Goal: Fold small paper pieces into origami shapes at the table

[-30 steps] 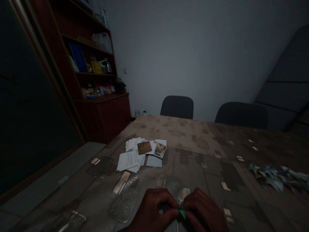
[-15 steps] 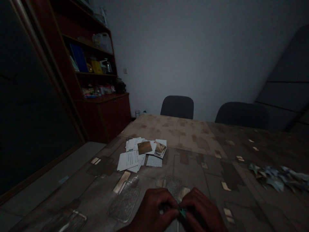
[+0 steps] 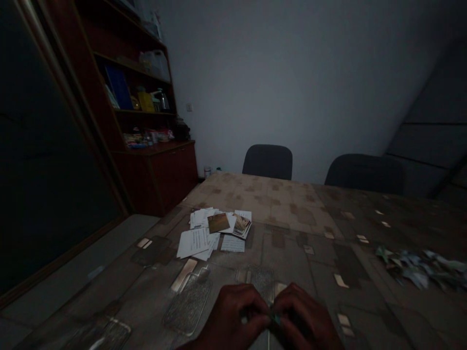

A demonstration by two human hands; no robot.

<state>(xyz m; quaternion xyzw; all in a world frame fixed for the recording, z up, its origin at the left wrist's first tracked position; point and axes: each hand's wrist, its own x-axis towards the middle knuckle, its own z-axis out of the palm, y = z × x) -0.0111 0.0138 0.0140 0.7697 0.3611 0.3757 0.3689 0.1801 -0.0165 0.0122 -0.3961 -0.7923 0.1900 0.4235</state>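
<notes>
My left hand (image 3: 239,316) and my right hand (image 3: 304,316) meet low in the middle of the view, above the near part of the table. Between their pinched fingertips is a small green piece (image 3: 276,319), mostly hidden by the fingers; its material is too dark to tell. Both hands hold it. Beyond my left hand, printed cards and papers (image 3: 195,242) lie spread on the table, with a brown picture card (image 3: 218,222) on top. To the far right sits a heap of crumpled or folded pale and green pieces (image 3: 419,268).
The table (image 3: 292,201) has a patterned brown cover. Two dark chairs, one at the middle (image 3: 268,161) and one at the right (image 3: 365,172), stand behind its far edge. A red-brown shelf cabinet (image 3: 156,170) holding various items is at the left.
The fingers of my right hand have shifted very slightly around the green piece, and less of it shows. The papers and the heap have not moved.
</notes>
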